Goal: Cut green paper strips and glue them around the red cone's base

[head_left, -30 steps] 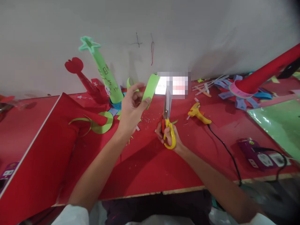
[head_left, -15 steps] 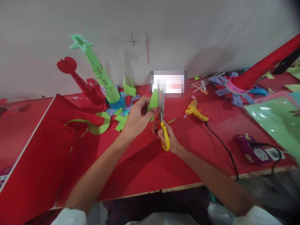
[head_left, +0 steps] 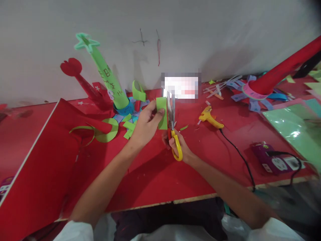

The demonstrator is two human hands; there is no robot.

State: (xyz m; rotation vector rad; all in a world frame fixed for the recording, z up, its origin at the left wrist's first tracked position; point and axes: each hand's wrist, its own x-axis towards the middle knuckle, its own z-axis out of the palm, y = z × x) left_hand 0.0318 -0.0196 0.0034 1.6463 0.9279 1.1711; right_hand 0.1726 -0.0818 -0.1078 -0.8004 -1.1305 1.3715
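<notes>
My left hand [head_left: 147,124] pinches a small green paper piece [head_left: 162,113] between thumb and fingers, its broad face turned to me. Right beside that paper, my right hand [head_left: 179,144] grips the yellow-handled scissors [head_left: 177,147], blades pointing up and away from me. The blades look slightly parted, next to the paper's right edge. Whether they touch it I cannot tell. Behind the blades is a bright pixelated patch. A thin green scrap [head_left: 184,128] lies on the table just right of the scissors.
A yellow glue gun [head_left: 210,117] with a black cord lies to the right, near a purple power socket [head_left: 271,159]. Left are a green paper tube [head_left: 110,80], green strips [head_left: 129,129] and a folded red board [head_left: 37,167]. A plastic-covered green sheet [head_left: 296,130] lies far right.
The green paper has turned from a slanted position to upright and flatter toward me, shifting slightly left away from the blades. The blades now look a little more parted.
</notes>
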